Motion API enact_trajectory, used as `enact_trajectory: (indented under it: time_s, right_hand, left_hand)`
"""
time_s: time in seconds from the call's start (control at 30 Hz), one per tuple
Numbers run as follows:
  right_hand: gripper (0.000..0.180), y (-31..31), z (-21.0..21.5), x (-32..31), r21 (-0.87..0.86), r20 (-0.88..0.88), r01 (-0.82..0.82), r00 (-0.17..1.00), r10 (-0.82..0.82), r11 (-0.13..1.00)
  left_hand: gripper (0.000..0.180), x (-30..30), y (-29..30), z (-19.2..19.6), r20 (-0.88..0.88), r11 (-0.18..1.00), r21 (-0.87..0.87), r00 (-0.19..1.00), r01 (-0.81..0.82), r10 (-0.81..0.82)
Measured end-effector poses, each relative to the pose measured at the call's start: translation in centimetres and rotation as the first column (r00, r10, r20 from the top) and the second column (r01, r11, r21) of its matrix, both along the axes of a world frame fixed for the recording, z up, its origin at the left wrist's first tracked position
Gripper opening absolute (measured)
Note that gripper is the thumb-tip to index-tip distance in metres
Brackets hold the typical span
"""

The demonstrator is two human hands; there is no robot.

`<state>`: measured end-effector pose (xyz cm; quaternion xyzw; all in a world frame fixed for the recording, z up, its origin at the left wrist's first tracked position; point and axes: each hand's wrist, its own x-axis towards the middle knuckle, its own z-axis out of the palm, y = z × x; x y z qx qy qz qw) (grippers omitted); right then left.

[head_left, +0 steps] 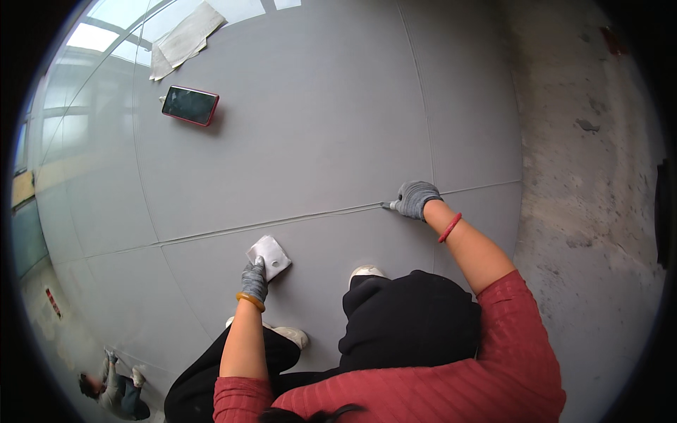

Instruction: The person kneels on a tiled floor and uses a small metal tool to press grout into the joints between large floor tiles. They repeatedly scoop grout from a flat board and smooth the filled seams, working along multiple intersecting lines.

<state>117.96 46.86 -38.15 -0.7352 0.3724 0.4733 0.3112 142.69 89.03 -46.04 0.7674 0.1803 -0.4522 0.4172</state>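
Large grey floor tiles [296, 148] spread out in front of me. My right hand [417, 197], in a grey knit glove, is closed round a small scraper [388, 205] whose dark tip rests at the long joint [303, 216] between the tiles. Most of its handle is hidden by my fingers. My left hand [255, 278], also gloved in grey, grips a folded white paper or cloth pad [270, 256] with the thumb on top. The pad is just on my side of the joint, over the tile.
A phone with a red edge [190, 106] lies at the far left, with light paper sheets [185, 41] beyond it. Bare stained concrete [571, 169] runs along the right. At the lower left another person [120, 388] crouches on the floor.
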Motion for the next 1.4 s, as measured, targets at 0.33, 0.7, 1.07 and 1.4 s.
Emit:
enact_trajectory:
  time_s: [0.33,0.7,1.07,1.4]
  right_hand:
    - [0.055,-3.3,-0.8,-4.4,-0.099,-0.009,-0.021,1.0,0.02,0.995]
    - [0.045,-5.0,-0.1,-6.0,-0.119,-0.063,-0.029,0.998,0.022,0.993]
    - [0.047,-6.3,-1.2,-7.8,-0.129,-0.057,-0.052,0.997,0.045,0.99]
    - [0.06,-7.1,-0.9,-8.5,-0.14,-0.072,-0.046,0.997,0.036,0.989]
  left_hand:
    - [0.042,0.6,0.9,-1.0,-0.079,0.996,-0.041,0.994,-0.08,0.076]
    - [0.047,0.5,1.1,-1.0,-0.071,0.992,-0.088,0.994,-0.086,0.08]
    - [0.044,0.4,0.7,-0.5,-0.074,0.99,-0.052,0.989,-0.134,0.13]
    - [0.048,0.4,0.4,0.0,-0.126,0.982,-0.12,0.983,-0.147,0.132]
